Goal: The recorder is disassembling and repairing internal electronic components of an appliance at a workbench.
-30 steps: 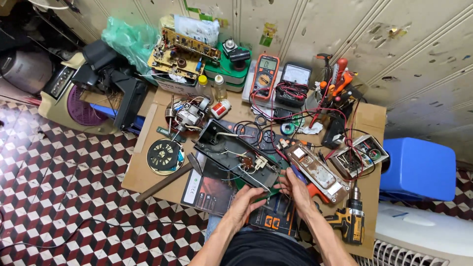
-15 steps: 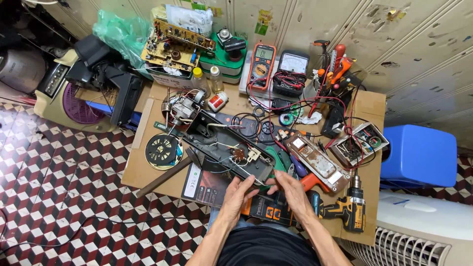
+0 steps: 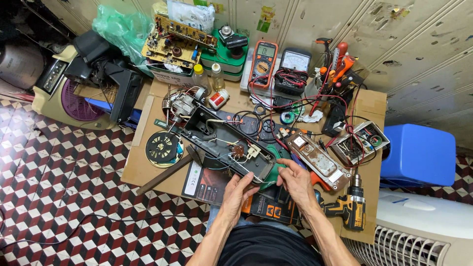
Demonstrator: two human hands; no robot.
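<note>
Down on the floor, a sheet of cardboard (image 3: pixel 148 167) is lying over the red and white tiles, and it is crowded with tools. A long black case (image 3: pixel 224 143) is lying open in the middle, and white wires and a small board are sitting inside it. A small open box (image 3: pixel 362 143) at the right is holding little parts in green, but they are too small to tell. A cardboard carton (image 3: pixel 170 74) at the back is carrying a circuit board (image 3: pixel 177 42). Bare room is showing only at the left edge, near a round black disc (image 3: pixel 162 148) and a hammer (image 3: pixel 167 170). A yellow drill (image 3: pixel 347 207) is lying close to the near right edge. The left hand (image 3: pixel 239 192) is gripping the near end of the case with curled fingers. The right hand (image 3: pixel 298 180) is pinching something thin just beside that end; I cannot tell what.
</note>
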